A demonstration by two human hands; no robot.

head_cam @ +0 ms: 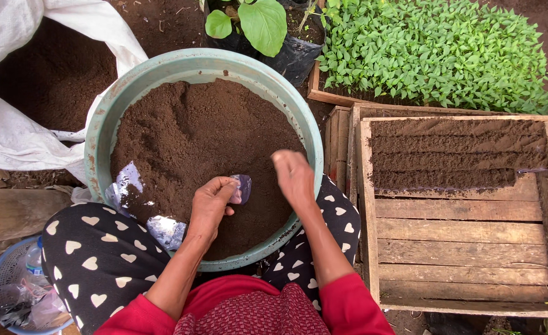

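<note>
A large pale green basin [103, 118] full of dark brown soil [193, 136] sits between my knees. My left hand [212, 205] hovers over the near part of the soil and pinches a small clear plastic bag [242, 189]. My right hand [294, 175] is just right of that bag, fingers bunched together and dusted with soil; whether it holds any soil I cannot tell. Two crumpled plastic bags [125, 183] lie on the soil at the basin's near left edge.
A wooden crate [460, 248] on the right holds rows of filled soil bags along its far side. Behind it stands a tray of green seedlings [435, 53]. A white sack of soil [13, 130] lies at left, a blue basket [1, 291] at lower left.
</note>
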